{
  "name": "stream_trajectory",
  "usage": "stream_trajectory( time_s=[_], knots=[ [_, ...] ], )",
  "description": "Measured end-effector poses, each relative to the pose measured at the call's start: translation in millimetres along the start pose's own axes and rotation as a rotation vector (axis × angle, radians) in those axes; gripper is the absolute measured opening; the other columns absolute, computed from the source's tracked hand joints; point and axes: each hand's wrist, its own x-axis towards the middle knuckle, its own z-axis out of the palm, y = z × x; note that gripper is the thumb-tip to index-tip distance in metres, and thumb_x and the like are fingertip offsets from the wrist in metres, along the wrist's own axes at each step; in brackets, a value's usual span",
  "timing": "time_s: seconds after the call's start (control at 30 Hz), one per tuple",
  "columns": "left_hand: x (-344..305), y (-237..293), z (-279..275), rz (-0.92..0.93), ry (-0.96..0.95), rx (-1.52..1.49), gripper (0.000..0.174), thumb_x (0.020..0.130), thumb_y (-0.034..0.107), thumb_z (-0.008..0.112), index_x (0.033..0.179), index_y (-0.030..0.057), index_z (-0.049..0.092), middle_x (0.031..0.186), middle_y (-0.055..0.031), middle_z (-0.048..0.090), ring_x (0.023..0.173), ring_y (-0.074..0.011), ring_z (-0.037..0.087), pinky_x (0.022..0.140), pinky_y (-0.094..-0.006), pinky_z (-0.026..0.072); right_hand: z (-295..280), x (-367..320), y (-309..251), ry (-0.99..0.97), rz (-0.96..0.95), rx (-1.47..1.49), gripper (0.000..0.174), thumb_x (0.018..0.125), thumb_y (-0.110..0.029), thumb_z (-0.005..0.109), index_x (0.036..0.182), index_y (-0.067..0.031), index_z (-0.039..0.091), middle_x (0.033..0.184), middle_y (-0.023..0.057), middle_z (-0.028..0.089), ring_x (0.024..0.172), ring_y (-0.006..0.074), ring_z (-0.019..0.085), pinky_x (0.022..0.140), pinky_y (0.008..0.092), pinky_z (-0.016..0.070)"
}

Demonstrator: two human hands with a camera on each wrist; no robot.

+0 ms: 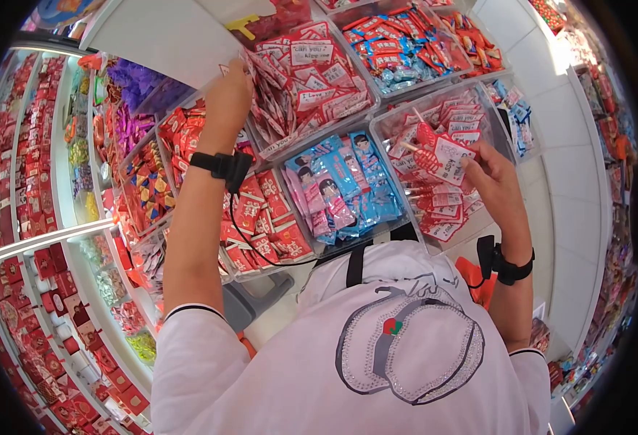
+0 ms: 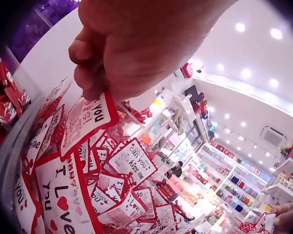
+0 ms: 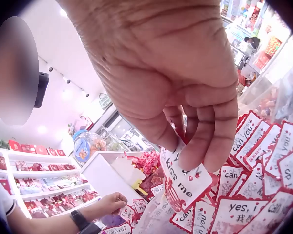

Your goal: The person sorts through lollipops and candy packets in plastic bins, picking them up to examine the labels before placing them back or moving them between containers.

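In the head view the left hand is at the back left edge of a clear bin full of red-bordered white packets. Its curled fingers pinch the corner of one such packet, as the left wrist view shows. The right hand is over a second bin of similar packets. Between thumb and fingers it holds a packet by its edge; in the right wrist view this packet reads "kiss me".
Between and around the two bins are bins of blue and pink packets, red packets and red and blue sweets. A white panel stands at the back left. Stocked shelves line the left side.
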Motion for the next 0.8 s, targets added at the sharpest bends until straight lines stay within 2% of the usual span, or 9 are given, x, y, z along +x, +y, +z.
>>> stream_trajectory(
  time_s=[0.1, 0.3, 0.43, 0.47, 0.5, 0.6, 0.7, 0.8],
  knots=[
    [-6, -9, 12, 0.018, 0.004, -0.058, 0.023, 0.098, 0.023, 0.058, 0.115, 0.0071, 0.054, 0.086, -0.0254, 0.071, 0.083, -0.0467, 0.069, 0.073, -0.0571, 0.0526, 1, 0, 0, -0.005, 0.004, 0.005, 0.015, 0.099, -0.015, 0.062, 0.103, 0.0, 0.061, 0.077, -0.0012, 0.055, 0.069, 0.0044, 0.051, 0.062, 0.0236, 0.0426],
    [-3, -15, 12, -0.045, -0.165, 0.01, 0.028, 0.099, 0.026, 0.06, 0.117, 0.0059, 0.055, 0.094, -0.025, 0.071, 0.091, -0.0443, 0.069, 0.077, -0.0541, 0.0524, 3, 1, 1, 0.0, -0.029, -0.001, 0.016, 0.098, -0.015, 0.063, 0.102, 0.0005, 0.061, 0.077, -0.0009, 0.055, 0.069, 0.0049, 0.051, 0.062, 0.0239, 0.043],
    [-8, -6, -2, -0.022, -0.115, 0.008, 0.038, 0.099, 0.034, 0.062, 0.123, 0.0063, 0.059, 0.098, -0.0225, 0.072, 0.096, -0.0432, 0.068, 0.081, -0.0499, 0.0528, 4, -2, -2, 0.029, -0.059, 0.03, 0.016, 0.098, -0.014, 0.064, 0.101, 0.0009, 0.06, 0.078, -0.0004, 0.055, 0.069, 0.0051, 0.051, 0.062, 0.0243, 0.0437],
    [-11, -4, -7, -0.002, -0.047, -0.027, 0.041, 0.098, 0.037, 0.063, 0.125, 0.006, 0.059, 0.103, -0.0232, 0.071, 0.098, -0.043, 0.068, 0.082, -0.0497, 0.0528, 2, -4, -2, 0.034, -0.06, 0.039, 0.016, 0.098, -0.014, 0.064, 0.102, 0.001, 0.06, 0.078, -0.0001, 0.055, 0.069, 0.0053, 0.051, 0.061, 0.0244, 0.0441],
    [-11, 1, -14, -0.011, 0.009, -0.014, 0.042, 0.098, 0.037, 0.064, 0.124, 0.005, 0.06, 0.103, -0.0225, 0.07, 0.095, -0.0395, 0.068, 0.08, -0.0459, 0.0532, 1, -4, -2, 0.038, -0.06, 0.048, 0.016, 0.098, -0.013, 0.065, 0.102, 0.001, 0.061, 0.079, 0.0002, 0.056, 0.069, 0.0054, 0.051, 0.061, 0.0246, 0.0444],
    [-17, 35, -48, 0.01, -0.002, -0.191, 0.036, 0.099, 0.031, 0.066, 0.121, 0.003, 0.063, 0.1, -0.0199, 0.069, 0.089, -0.0354, 0.067, 0.079, -0.0401, 0.0529, -1, -6, 3, 0.043, -0.065, 0.073, 0.016, 0.097, -0.011, 0.065, 0.108, 0.0013, 0.063, 0.082, 0.0021, 0.059, 0.07, 0.0066, 0.055, 0.06, 0.0251, 0.0467],
    [-34, 87, -66, 0.065, -0.096, -0.602, 0.027, 0.099, 0.022, 0.067, 0.118, 0.0021, 0.065, 0.1, -0.0155, 0.068, 0.087, -0.0313, 0.066, 0.079, -0.0356, 0.0518, 1, -6, -2, 0.067, -0.075, 0.082, 0.018, 0.097, -0.008, 0.065, 0.111, 0.0024, 0.064, 0.084, 0.0039, 0.063, 0.071, 0.0082, 0.06, 0.062, 0.0262, 0.0484],
    [-51, 143, -75, 0.205, -0.099, -0.66, 0.024, 0.097, 0.016, 0.068, 0.118, 0.0034, 0.066, 0.105, -0.0127, 0.067, 0.094, -0.0301, 0.065, 0.081, -0.0351, 0.0518, 4, -6, -5, 0.078, -0.136, 0.002, 0.018, 0.096, -0.006, 0.066, 0.111, 0.002, 0.065, 0.084, 0.0075, 0.064, 0.073, 0.0124, 0.062, 0.065, 0.0289, 0.0497]
  ],
)
